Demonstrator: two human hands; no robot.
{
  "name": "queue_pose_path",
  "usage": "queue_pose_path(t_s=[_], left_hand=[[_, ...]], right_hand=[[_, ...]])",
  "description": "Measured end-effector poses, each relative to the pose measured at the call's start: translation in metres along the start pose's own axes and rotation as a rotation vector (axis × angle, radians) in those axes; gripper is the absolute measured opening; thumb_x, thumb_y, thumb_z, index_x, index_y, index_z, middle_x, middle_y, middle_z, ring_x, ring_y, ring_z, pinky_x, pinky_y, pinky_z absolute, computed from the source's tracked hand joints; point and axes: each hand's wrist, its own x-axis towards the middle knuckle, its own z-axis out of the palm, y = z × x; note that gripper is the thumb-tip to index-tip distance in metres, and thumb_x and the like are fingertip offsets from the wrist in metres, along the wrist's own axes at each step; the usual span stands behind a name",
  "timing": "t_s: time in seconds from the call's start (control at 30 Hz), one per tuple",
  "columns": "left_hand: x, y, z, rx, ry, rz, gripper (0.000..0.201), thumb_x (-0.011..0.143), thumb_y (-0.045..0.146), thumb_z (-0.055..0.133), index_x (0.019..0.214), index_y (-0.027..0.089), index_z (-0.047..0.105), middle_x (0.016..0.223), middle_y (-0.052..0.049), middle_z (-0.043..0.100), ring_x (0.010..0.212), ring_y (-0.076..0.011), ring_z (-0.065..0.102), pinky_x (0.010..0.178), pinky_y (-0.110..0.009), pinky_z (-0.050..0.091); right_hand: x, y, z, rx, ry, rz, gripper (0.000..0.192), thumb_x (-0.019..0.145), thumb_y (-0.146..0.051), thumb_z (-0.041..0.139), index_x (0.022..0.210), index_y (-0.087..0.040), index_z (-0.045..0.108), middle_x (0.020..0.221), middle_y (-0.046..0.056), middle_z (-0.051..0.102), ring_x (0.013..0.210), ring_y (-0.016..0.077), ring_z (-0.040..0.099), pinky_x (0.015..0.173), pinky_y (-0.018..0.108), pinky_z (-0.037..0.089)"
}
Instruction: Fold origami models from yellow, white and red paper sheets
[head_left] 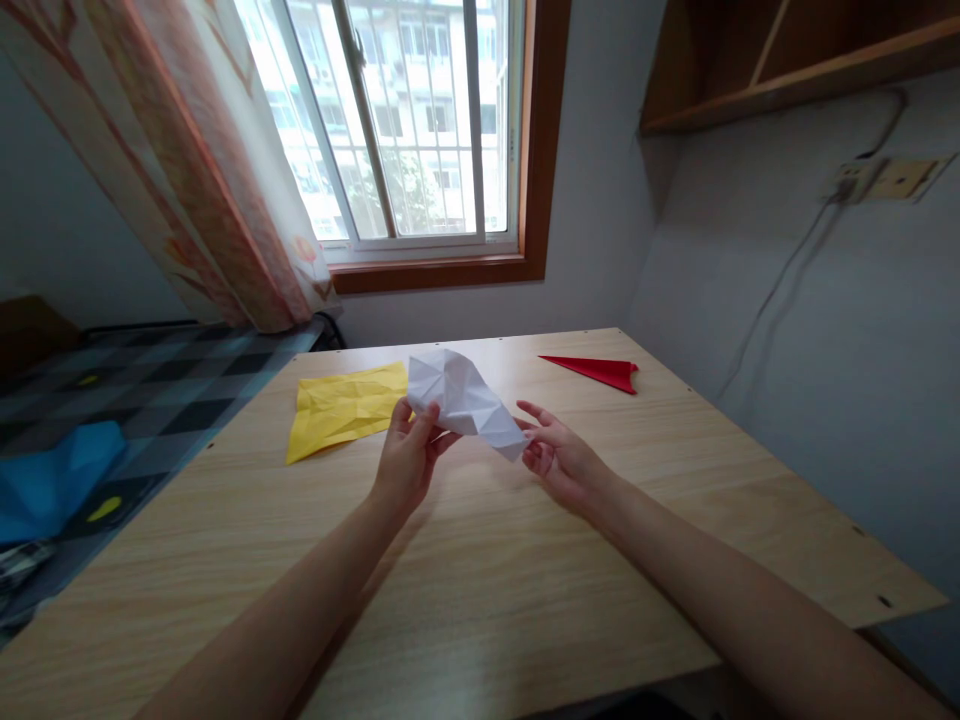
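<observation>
A creased white sheet of paper [461,395] is held up above the wooden table [480,560]. My left hand [409,455] pinches its near left edge between thumb and fingers. My right hand [559,455] is at the sheet's lower right corner, fingers spread and touching it; whether it grips the corner I cannot tell. Behind the white sheet a crumpled yellow sheet [345,408] lies flat on the table. A red folded paper plane [596,371] lies at the far right of the table.
The table stands against a grey wall on the right, below a window [405,130] with a patterned curtain [202,170]. A bed with a checked cover [150,385] and a blue object [52,480] lies to the left. A wooden shelf [795,70] hangs top right.
</observation>
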Motion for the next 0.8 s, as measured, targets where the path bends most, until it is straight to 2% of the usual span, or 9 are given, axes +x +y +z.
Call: queue_pose_path(t_s=[0.13,0.23,0.33,0.43,0.57,0.7,0.8], left_hand=[[0.003,-0.004,-0.002,-0.035,0.028,0.032,0.034,0.073,0.034,0.079,0.094,0.023,0.055,0.096,0.003,0.069,0.083,-0.0113,0.068,0.075,-0.026,0.059],[0.003,-0.01,-0.002,-0.063,0.06,0.024,0.035,0.073,0.033,0.08,0.097,0.023,0.056,0.099,0.002,0.07,0.084,-0.0117,0.068,0.075,-0.025,0.059],[0.001,-0.014,0.0,-0.068,0.06,-0.013,0.037,0.072,0.033,0.08,0.098,0.022,0.056,0.097,0.001,0.07,0.083,-0.0118,0.069,0.074,-0.025,0.06],[-0.001,-0.015,0.002,-0.063,0.044,-0.04,0.035,0.072,0.033,0.08,0.096,0.021,0.056,0.094,0.002,0.07,0.081,-0.0113,0.068,0.074,-0.025,0.06],[-0.003,-0.014,0.004,-0.07,0.034,-0.07,0.034,0.073,0.032,0.079,0.097,0.022,0.056,0.095,0.002,0.07,0.08,-0.0108,0.068,0.074,-0.025,0.061],[-0.005,-0.015,0.005,-0.076,0.039,-0.108,0.036,0.073,0.03,0.079,0.099,0.021,0.056,0.096,0.0,0.07,0.081,-0.0116,0.068,0.073,-0.025,0.061],[-0.007,-0.015,0.006,-0.051,0.008,-0.125,0.039,0.07,0.032,0.08,0.098,0.02,0.056,0.092,0.001,0.071,0.076,-0.0113,0.068,0.069,-0.023,0.06]], right_hand=[[0.003,0.0,-0.003,-0.018,-0.051,-0.166,0.05,0.065,-0.01,0.074,0.111,-0.028,0.063,0.126,0.002,0.063,0.091,0.0119,0.066,0.08,0.025,0.055],[0.006,0.003,-0.005,-0.221,-0.089,-0.345,0.05,0.067,-0.017,0.076,0.113,-0.029,0.065,0.132,0.003,0.06,0.107,0.0187,0.063,0.096,0.035,0.051],[0.007,0.006,-0.009,-0.509,-0.079,-0.573,0.046,0.071,-0.021,0.075,0.115,-0.027,0.065,0.132,0.006,0.06,0.112,0.0226,0.062,0.1,0.041,0.048],[0.007,0.005,-0.012,-0.8,-0.016,-0.797,0.036,0.077,-0.021,0.07,0.112,-0.026,0.068,0.132,0.007,0.06,0.118,0.0231,0.058,0.1,0.04,0.048],[0.004,0.0,-0.012,-1.048,0.024,-0.955,0.029,0.083,-0.018,0.061,0.109,-0.027,0.069,0.121,0.008,0.066,0.11,0.022,0.061,0.089,0.038,0.052],[0.001,-0.003,-0.01,-1.155,0.032,-1.022,0.026,0.084,-0.016,0.056,0.105,-0.024,0.069,0.111,0.008,0.069,0.103,0.0218,0.062,0.087,0.038,0.05],[0.003,-0.002,-0.012,-1.123,0.119,-0.953,0.017,0.085,-0.022,0.056,0.093,-0.022,0.07,0.096,0.007,0.071,0.091,0.0221,0.062,0.081,0.037,0.049]])
